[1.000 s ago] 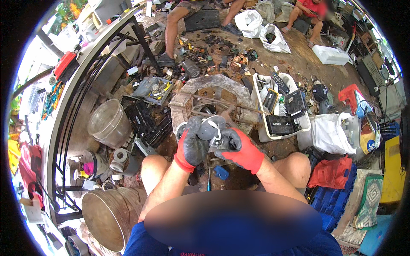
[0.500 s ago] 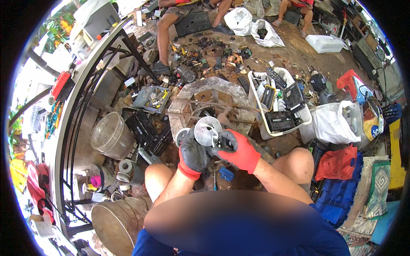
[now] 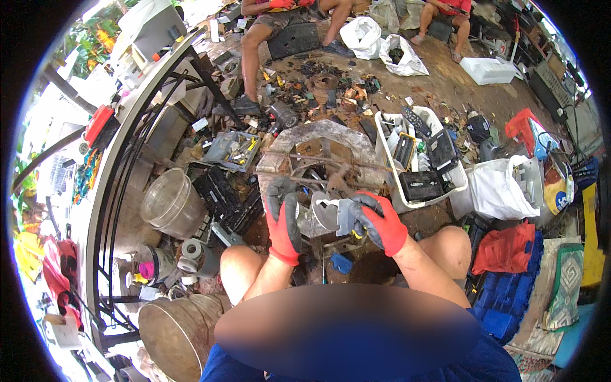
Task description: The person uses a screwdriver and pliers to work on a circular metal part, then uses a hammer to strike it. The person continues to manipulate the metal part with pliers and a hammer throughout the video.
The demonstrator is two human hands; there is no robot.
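My right hand [image 3: 380, 223], in a red glove with a dark palm, grips a flat grey plastic piece [image 3: 345, 218]. A round, pale grey disc [image 3: 324, 211] sits against that piece's left side; whether the two are joined I cannot tell. A bit of yellow shows under the right fingers. My left hand [image 3: 284, 219], in a matching glove, is raised left of the disc, fingers curved and parted from the thumb, with nothing clear between them. Both hands are above the near side of a worn stone-like block [image 3: 293, 141] with rusty metal bars.
A white bin of electronic parts [image 3: 389, 184] stands right of the block. Left are a clear bucket [image 3: 170, 202], black plastic parts [image 3: 223, 197] and a tray of small pieces [image 3: 230, 151]. A blue object [image 3: 342, 263] lies below my hands. Two other people sit at the far side.
My hands have moved apart. The disc has turned from facing up to a tilted view beside the right hand, and the flat grey piece now shows. The left hand has come away from the disc.
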